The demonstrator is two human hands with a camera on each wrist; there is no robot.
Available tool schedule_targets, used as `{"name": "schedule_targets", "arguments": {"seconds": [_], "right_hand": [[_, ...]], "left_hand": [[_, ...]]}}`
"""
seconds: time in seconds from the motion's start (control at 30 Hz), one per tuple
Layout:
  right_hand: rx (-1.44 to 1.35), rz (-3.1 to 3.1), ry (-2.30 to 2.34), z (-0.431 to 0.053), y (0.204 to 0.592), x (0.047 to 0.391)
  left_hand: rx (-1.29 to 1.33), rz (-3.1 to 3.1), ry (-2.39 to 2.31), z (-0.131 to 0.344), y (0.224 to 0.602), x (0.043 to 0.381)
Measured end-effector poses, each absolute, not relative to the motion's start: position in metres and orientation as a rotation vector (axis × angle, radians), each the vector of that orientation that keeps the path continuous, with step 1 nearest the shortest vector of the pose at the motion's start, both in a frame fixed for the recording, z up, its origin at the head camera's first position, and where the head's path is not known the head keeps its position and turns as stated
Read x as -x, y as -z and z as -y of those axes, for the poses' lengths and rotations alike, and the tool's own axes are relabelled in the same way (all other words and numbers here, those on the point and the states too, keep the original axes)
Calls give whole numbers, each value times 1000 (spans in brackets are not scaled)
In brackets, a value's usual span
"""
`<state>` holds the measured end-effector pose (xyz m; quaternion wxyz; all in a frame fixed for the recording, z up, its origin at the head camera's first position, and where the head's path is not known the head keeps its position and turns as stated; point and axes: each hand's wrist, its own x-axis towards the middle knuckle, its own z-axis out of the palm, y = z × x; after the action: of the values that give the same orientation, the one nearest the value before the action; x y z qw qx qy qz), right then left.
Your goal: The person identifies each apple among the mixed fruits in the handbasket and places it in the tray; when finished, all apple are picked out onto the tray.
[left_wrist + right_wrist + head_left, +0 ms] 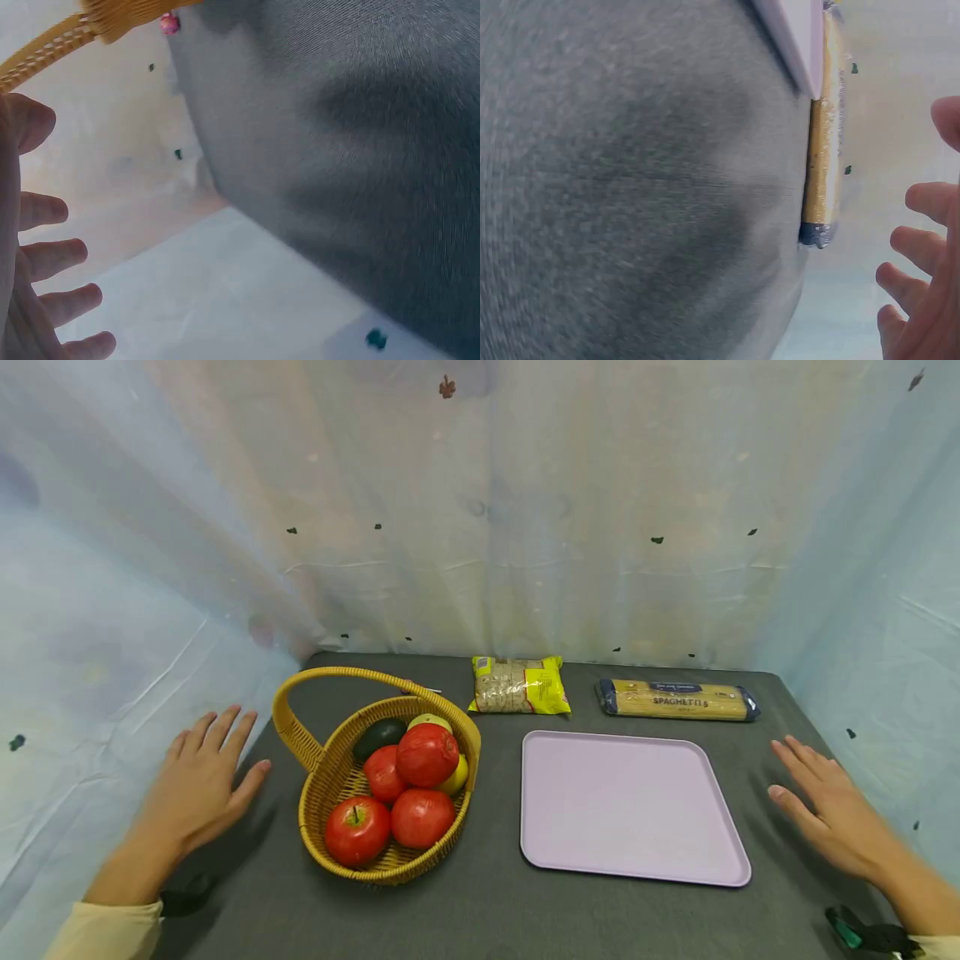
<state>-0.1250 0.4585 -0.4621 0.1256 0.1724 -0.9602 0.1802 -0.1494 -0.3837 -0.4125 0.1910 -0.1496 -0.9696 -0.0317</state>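
Observation:
My left hand (201,781) hovers over the table's left side with fingers spread, holding nothing. Nearest to it stands a yellow wicker basket (311,827) with an arched handle. Inside lie a red apple (357,832), several other red round fruits (427,755), a dark green avocado (378,739) and yellow fruit (455,775) partly hidden behind them. On the right, my right hand (834,810) is held above the table with straight fingers and nothing in it. Between the basket and this hand lies a flat lilac tray (630,806).
Behind the tray lies a spaghetti pack (678,700). A yellow-and-clear bag (519,685) of pale dry food sits at the back middle. A small object with a thin white stick (426,687) is mostly hidden behind the basket handle. Pale curtains (487,527) surround the grey table (495,910).

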Motion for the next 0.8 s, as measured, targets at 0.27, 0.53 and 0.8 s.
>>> {"name": "schedule_targets", "arguments": {"seconds": [0.27, 0.53, 0.8], "right_hand": [[-426, 2865, -607, -450, 446, 120], [-409, 2889, -618, -439, 431, 121], [-422, 2892, -603, -430, 422, 127]], "left_hand": [[487, 2634, 204, 383, 385, 121], [569, 2542, 301, 359, 360, 96], [761, 2411, 450, 313, 349, 88]]}}
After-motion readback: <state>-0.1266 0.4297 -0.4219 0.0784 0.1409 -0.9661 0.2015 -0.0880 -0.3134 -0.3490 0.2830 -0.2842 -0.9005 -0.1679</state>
